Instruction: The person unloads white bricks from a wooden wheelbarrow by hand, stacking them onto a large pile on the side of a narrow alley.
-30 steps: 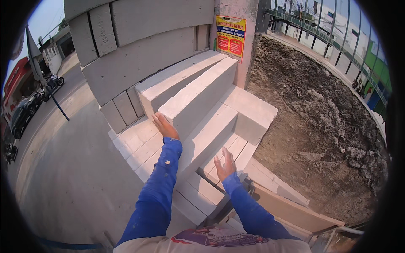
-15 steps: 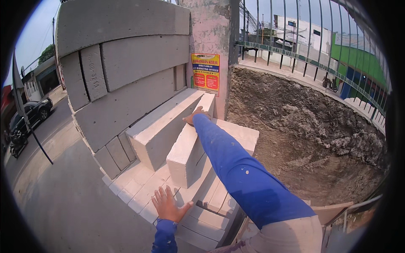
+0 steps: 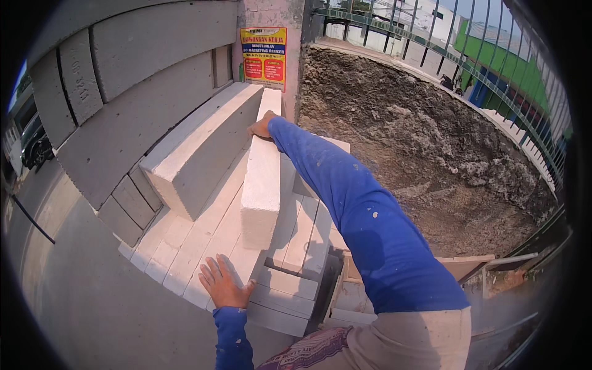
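Near the far end of a long, pale lightweight concrete block [image 3: 261, 197], my right hand [image 3: 263, 126] has its fingers bent over the block's upper edge. That block rests on a bed of similar blocks [image 3: 200, 253], its near end toward me. Fingers spread, my left hand [image 3: 226, 282] lies over the front blocks of this bed and appears to touch them; it holds nothing. Another long block [image 3: 213, 135] stands parallel on the left, a gap between the two. The underside of my right hand's grip is hidden.
Stacked grey blocks [image 3: 142, 105] form a wall at the left. A pillar with a colourful poster [image 3: 264, 57] stands behind. On the right are a rough dirt bank [image 3: 419, 154] and a metal fence [image 3: 475, 71]. A vehicle [image 3: 36, 140] shows at far left.
My view has tilted downward. The block under my right hand has shifted rightward, widening its gap from the parallel block. My left hand keeps its spread pose near the front blocks.
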### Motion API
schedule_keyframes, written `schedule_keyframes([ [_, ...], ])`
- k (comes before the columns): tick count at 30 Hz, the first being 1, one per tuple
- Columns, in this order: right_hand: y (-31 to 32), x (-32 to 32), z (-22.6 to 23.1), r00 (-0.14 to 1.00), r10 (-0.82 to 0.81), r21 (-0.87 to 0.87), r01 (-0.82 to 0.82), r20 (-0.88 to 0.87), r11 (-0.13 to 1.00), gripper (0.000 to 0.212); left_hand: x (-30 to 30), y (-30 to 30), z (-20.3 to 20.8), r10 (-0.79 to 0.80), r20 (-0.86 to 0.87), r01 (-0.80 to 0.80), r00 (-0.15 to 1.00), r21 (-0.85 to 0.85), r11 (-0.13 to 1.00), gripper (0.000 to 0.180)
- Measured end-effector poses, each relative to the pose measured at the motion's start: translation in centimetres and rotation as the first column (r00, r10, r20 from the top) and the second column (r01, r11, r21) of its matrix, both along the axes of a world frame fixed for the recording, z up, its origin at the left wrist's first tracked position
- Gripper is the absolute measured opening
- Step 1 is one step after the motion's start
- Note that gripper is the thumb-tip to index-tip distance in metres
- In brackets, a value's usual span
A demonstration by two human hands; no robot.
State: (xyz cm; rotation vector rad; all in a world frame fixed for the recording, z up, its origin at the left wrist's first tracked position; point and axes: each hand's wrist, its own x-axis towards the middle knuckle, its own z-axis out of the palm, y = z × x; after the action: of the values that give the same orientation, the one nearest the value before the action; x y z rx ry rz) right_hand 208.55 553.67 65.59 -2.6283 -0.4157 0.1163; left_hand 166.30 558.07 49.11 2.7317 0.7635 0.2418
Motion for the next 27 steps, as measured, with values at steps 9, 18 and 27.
schedule_keyframes([
  [9,-9.1,-6.4,0.4,0.994,0.104,-0.162,-0.106,-0.021,0.981,0.093,0.6,-0.7,-0.2,0.011,-0.027,-0.012,1.0,-0.056,0.998,0.111],
  [18,-11.8,-7.9,0.2,0.999,0.022,-0.103,-0.026,-0.041,0.994,0.114,0.5,-0.3,-2.0,0.013,-0.036,-0.01,0.999,0.07,0.998,0.107],
  [27,-22.4,-10.2,-2.7,0.991,0.086,0.083,-0.077,-0.107,0.994,0.12,1.5,-0.9,-2.2,0.0,-0.029,0.004,1.0,0.129,0.992,0.102],
])
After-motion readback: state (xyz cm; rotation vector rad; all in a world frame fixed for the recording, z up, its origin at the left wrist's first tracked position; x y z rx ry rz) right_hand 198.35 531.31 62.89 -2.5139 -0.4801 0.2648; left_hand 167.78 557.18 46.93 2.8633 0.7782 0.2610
